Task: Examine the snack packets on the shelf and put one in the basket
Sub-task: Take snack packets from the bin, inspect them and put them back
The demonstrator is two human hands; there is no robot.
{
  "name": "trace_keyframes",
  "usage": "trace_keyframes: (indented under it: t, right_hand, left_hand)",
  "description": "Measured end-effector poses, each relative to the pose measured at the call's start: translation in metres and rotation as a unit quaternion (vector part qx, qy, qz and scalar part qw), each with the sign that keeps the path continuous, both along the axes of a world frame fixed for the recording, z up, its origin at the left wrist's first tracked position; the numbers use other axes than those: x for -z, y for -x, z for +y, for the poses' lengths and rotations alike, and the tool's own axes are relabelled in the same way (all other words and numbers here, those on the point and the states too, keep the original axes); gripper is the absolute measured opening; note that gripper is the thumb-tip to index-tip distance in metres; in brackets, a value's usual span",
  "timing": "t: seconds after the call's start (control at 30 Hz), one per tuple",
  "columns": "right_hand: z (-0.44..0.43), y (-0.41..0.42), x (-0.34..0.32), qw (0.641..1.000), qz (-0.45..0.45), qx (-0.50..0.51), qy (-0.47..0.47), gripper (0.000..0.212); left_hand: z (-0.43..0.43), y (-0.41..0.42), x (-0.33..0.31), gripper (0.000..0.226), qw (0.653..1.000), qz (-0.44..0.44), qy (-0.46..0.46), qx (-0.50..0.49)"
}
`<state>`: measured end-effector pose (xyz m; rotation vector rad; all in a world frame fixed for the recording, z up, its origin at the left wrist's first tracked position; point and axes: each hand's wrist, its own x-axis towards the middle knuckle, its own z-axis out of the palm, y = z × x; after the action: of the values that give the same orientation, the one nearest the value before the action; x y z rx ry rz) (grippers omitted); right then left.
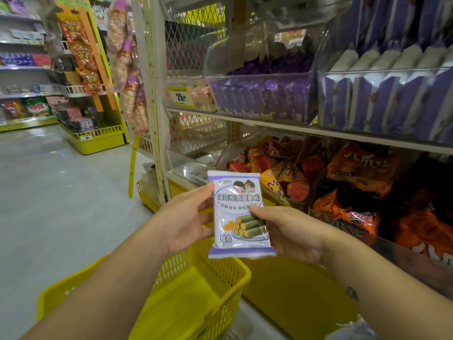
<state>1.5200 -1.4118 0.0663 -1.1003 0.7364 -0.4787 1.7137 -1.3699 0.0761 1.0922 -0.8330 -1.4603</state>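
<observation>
I hold a white and purple snack packet (239, 214) upright in front of me, its printed face toward me. My left hand (182, 223) grips its left edge with the thumb near the top. My right hand (291, 231) grips its right edge with the thumb on the picture of rolls. A yellow plastic basket (220, 273) hangs below the packet, under my left forearm, and looks empty. More purple and white packets (382, 94) fill clear bins on the shelf at the upper right.
A clear bin of purple wrappers (259, 94) stands left of the white packets. Orange and red snack bags (343, 182) crowd the lower shelf. A white shelf upright (153, 99) stands ahead, hung snack strings (127, 65) beside it. Grey aisle floor (49, 192) lies on the left.
</observation>
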Motion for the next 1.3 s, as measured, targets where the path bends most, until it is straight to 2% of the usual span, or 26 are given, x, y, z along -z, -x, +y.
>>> trace_keyframes:
  t: [0.13,0.27,0.37,0.4,0.43,0.47,0.5,0.53,0.6,0.7,0.83,0.9,0.97,1.07,1.17,1.3]
  right_hand:
    - [-0.003,0.002,-0.003,0.999,-0.015,0.040,-0.031,0.040]
    - [-0.004,0.003,-0.003,0.999,-0.024,0.024,-0.030,0.051]
    - [-0.003,0.001,0.000,0.998,-0.042,0.048,-0.003,0.041]
    - [-0.003,-0.001,0.001,0.995,-0.044,0.083,0.034,0.036]
    - [-0.004,-0.004,0.003,0.988,-0.042,0.124,0.087,0.030]
    - [-0.003,-0.007,0.004,0.973,-0.028,0.169,0.156,0.024]
    - [-0.001,-0.009,0.004,0.949,-0.005,0.212,0.232,0.018]
    - [0.002,-0.010,0.003,0.925,0.015,0.238,0.297,0.015]
    - [0.007,-0.014,0.004,0.907,0.015,0.219,0.358,0.021]
    - [0.012,-0.019,0.006,0.925,0.003,0.149,0.349,0.037]
    - [0.008,-0.014,0.005,0.888,0.090,0.173,0.416,0.039]
    - [0.007,-0.012,0.004,0.880,0.115,0.176,0.425,0.042]
    - [0.005,-0.012,0.004,0.890,0.095,0.187,0.404,0.051]
    - [0.001,-0.009,0.003,0.924,0.030,0.184,0.333,0.067]
    - [0.000,-0.006,0.002,0.942,0.005,0.151,0.301,0.056]
    - [0.002,-0.005,-0.002,0.897,0.053,0.156,0.409,0.045]
  left_hand:
    - [0.005,-0.003,0.000,0.040,0.994,-0.004,-0.027,0.105]
    - [0.005,-0.005,0.005,0.058,0.993,0.022,-0.034,0.114]
    - [0.004,0.000,0.006,0.055,0.997,0.009,-0.006,0.075]
    - [0.003,0.004,0.007,0.053,0.999,-0.032,0.021,0.033]
    - [0.002,0.009,0.008,0.052,0.992,-0.111,0.063,-0.024]
    - [0.001,0.016,0.008,0.050,0.972,-0.193,0.113,-0.071]
    - [0.002,0.023,0.008,0.048,0.954,-0.242,0.157,-0.080]
    - [0.002,0.030,0.009,0.046,0.947,-0.255,0.183,-0.064]
    - [0.004,0.041,0.009,0.044,0.956,-0.226,0.186,-0.026]
    - [0.004,0.043,0.010,0.041,0.969,-0.176,0.171,-0.024]
    - [0.001,0.036,0.012,0.040,0.978,-0.127,0.161,-0.039]
    - [0.000,0.035,0.014,0.040,0.980,-0.116,0.156,-0.047]
    - [-0.002,0.034,0.017,0.043,0.984,-0.089,0.147,-0.046]
    - [-0.001,0.028,0.018,0.043,0.989,-0.031,0.142,0.011]
    - [-0.001,0.023,0.018,0.044,0.989,-0.004,0.140,0.039]
    - [-0.007,0.019,0.019,0.053,0.982,-0.057,0.172,-0.050]
